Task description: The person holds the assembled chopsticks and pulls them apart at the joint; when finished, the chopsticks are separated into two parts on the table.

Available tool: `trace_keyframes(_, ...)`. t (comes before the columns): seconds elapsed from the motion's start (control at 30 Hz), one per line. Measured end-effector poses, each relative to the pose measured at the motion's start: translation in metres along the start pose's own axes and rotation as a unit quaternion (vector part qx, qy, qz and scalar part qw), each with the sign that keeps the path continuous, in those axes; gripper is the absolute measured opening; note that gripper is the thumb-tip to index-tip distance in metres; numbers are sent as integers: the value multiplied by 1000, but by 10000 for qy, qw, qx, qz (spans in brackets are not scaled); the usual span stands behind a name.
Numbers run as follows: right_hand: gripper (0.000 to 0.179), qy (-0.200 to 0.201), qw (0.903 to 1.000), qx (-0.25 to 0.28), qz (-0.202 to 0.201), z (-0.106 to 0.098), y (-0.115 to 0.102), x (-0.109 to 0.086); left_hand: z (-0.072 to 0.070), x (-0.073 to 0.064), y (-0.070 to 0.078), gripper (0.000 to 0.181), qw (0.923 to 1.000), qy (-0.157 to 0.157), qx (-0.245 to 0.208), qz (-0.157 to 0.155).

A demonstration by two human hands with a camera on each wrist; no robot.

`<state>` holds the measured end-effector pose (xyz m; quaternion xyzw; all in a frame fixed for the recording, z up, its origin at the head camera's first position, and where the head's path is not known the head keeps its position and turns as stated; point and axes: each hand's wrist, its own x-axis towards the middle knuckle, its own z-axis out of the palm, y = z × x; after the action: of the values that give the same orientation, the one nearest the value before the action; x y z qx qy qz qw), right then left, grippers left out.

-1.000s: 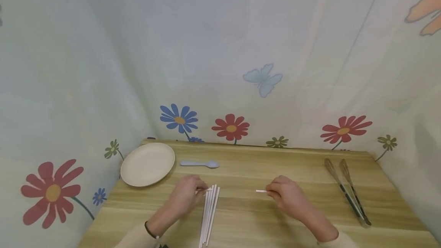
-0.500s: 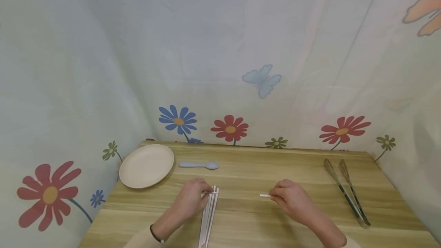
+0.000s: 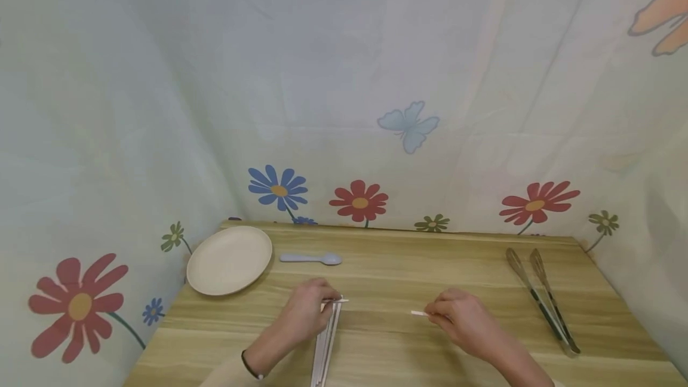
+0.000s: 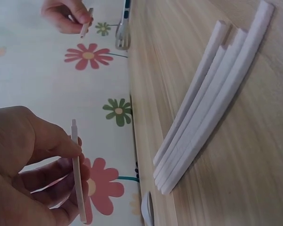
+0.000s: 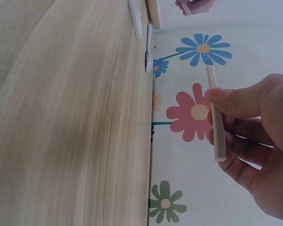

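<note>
My left hand (image 3: 307, 310) pinches a short white stick (image 4: 78, 176) with a narrower tip at one end, between thumb and fingers. It is above the table, over the far ends of several long white sticks (image 3: 325, 354) lying side by side. In the head view it partly hides them. My right hand (image 3: 463, 319) pinches another short white stick (image 5: 217, 117) by thumb and fingers, its free end pointing left. The two hands are apart, and the short sticks do not touch. The left wrist view shows the long sticks (image 4: 205, 110) on the table, ends uneven.
A round beige plate (image 3: 230, 260) stands at the table's back left. Beside it lies a pale lavender spoon (image 3: 310, 258). Metal tongs (image 3: 547, 309) with dark green on the arms lie at the right. A flower-printed curtain (image 3: 322, 76) hangs behind the wooden table (image 3: 387, 351).
My left hand has shifted a little right and nearer to me, keeping its stick. My right hand has drifted right and nearer to me with its own stick. The long sticks stay put.
</note>
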<state>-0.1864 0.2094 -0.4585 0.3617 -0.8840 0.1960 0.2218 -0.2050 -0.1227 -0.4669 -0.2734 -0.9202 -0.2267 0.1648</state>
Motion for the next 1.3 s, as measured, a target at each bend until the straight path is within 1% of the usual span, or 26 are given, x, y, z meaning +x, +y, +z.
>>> trace_keyframes(0.2, 16, 7, 10000, 66, -47, -2, -2, -4, -1, 2, 4, 14, 9997, -89, -212, -62)
trace_keyframes(0.3, 16, -7, 9999, 76, -77, -3, -2, -6, 0, 4, 5, 12, 9996, -99, -260, -44)
trace_keyframes(0.57, 18, -68, 9996, 220, -163, -6, -4, -11, 5, 9, 7, 16, 9995, -24, -254, 178)
trace_keyframes(0.83, 18, -166, 9992, 272, -255, -9, -8, -16, 6, 13, 12, 15, 9991, -227, -329, 125)
trace_keyframes(1.07, 15, -114, 9991, 201, -350, -11, -10, -20, 8, 17, 14, 16, 9984, -357, -409, 137)
trace_keyframes(1.3, 18, -388, 9982, 359, -300, -15, -12, -25, 11, 21, 17, 14, 9980, -470, -413, 114)
